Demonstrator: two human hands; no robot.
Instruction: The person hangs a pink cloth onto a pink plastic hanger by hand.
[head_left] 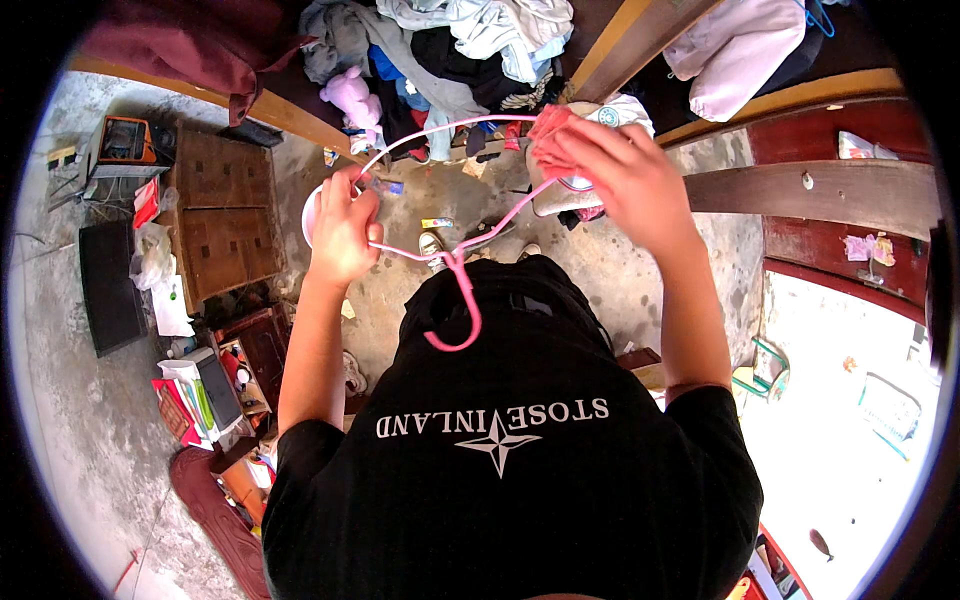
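Note:
A pink clothes hanger (pixel 466 300) is held up in front of my chest, its hook hanging toward me. The fingers of my left hand (pixel 343 228) are closed round its left end. My right hand (pixel 632 185) grips a crumpled red cloth (pixel 553 142), which is wrapped about the hanger's right end and hides it. Part of a white rounded thing (pixel 309 216) shows beside my left hand; its kind is unclear. Below my right hand, a pale item with a blue edge is mostly covered.
Piled clothes (pixel 455 50) and a pink plush toy (pixel 352 97) lie on a wood-framed bunk or shelf ahead. A wooden post and rail (pixel 820 195) stand at the right. To the left are a brown wooden cabinet (pixel 228 210), a dark flat panel (pixel 108 290) and books (pixel 190 400).

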